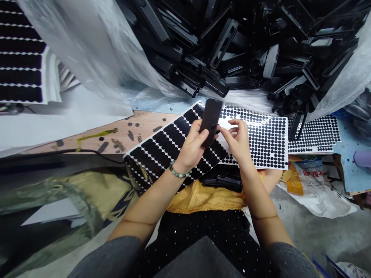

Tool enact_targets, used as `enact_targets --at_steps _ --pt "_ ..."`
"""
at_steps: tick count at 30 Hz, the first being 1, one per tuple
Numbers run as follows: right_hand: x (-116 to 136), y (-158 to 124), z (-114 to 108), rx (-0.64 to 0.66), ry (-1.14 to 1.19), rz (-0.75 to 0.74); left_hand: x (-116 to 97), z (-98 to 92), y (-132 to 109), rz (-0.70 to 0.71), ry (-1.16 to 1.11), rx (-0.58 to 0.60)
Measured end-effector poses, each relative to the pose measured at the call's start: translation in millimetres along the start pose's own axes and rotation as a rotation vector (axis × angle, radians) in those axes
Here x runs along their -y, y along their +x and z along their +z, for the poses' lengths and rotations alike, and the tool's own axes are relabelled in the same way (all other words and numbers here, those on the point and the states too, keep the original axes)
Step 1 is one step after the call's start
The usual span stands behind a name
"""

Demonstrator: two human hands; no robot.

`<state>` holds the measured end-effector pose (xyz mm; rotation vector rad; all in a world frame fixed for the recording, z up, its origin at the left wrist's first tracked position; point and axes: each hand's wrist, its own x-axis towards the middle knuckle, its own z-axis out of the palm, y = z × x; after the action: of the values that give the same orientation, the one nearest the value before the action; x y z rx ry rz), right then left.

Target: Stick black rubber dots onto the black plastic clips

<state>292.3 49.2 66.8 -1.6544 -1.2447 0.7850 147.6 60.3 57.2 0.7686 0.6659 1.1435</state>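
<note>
My left hand [194, 144], with a beaded bracelet at the wrist, is wrapped round a flat, black, oblong plastic part [211, 115] and holds it tilted above the sheets. Thumb and index finger of my right hand [238, 139] are pinched together at the part's right edge; a tiny dark spot shows at the tips, too small to name. Beneath my left hand lies a sheet of black stickers in scalloped strips [162, 143]. Under and beside my right hand is a white sheet of round black stickers [268, 141].
A plastic-lined heap of black plastic parts [232, 50] fills the far side. Another dot-sticker sheet [315, 133] lies at the right. Stacked strip-sticker sheets [21, 58] stand at the left. A yellow cloth sack [203, 199] with black parts lies at my lap.
</note>
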Motion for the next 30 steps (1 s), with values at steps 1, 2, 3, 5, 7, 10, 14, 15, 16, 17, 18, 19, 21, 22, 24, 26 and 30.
enact_targets --at_steps 1,2,3,5,7,10,14,15,16,17,18,19,21,22,24,26,30 --pt "-4 0 1 -0.003 -0.083 -0.047 1 -2.5 3 -0.002 -0.006 -0.031" --pt "-8 -1 2 -0.001 -0.166 -0.095 4 -5.1 5 -0.015 -0.009 -0.062" --pt "-10 -3 4 0.007 -0.237 -0.136 7 -7.9 8 -0.037 -0.011 -0.090" --pt "-14 -6 7 0.030 -0.325 -0.196 14 -13.4 14 -0.079 -0.016 -0.137" --pt "-14 -9 8 0.037 -0.322 -0.242 18 -17.7 16 -0.095 -0.036 -0.159" --pt "-11 -10 2 -0.014 -0.132 -0.228 18 -19.8 15 -0.092 -0.084 -0.118" --pt "-2 -9 -8 -0.064 0.280 0.003 10 -11.0 5 -0.027 -0.126 -0.042" --pt "1 -10 -8 -0.049 0.354 0.047 9 -7.3 2 -0.001 -0.129 -0.034" --pt "4 -11 -7 -0.032 0.409 0.078 8 -3.5 0 0.023 -0.127 -0.030" --pt "7 -12 -6 -0.021 0.447 0.095 7 0.2 -2 0.044 -0.123 -0.029" --pt "10 -14 -4 -0.020 0.471 0.101 7 3.4 -4 0.059 -0.118 -0.030" --pt "13 -16 -1 -0.025 0.481 0.100 7 6.0 -5 0.071 -0.111 -0.030" --pt "17 -18 3 -0.042 0.467 0.085 7 9.5 -7 0.088 -0.098 -0.030" --pt "18 -19 4 -0.051 0.450 0.076 7 10.5 -8 0.094 -0.094 -0.032" --pt "20 -21 6 -0.069 0.423 0.056 7 11.5 -9 0.108 -0.089 -0.036" --pt "19 -21 6 -0.085 0.423 0.033 6 12.4 -9 0.121 -0.090 -0.036" --pt "18 -21 7 -0.122 0.378 -0.022 7 14.0 -9 0.155 -0.092 -0.023"
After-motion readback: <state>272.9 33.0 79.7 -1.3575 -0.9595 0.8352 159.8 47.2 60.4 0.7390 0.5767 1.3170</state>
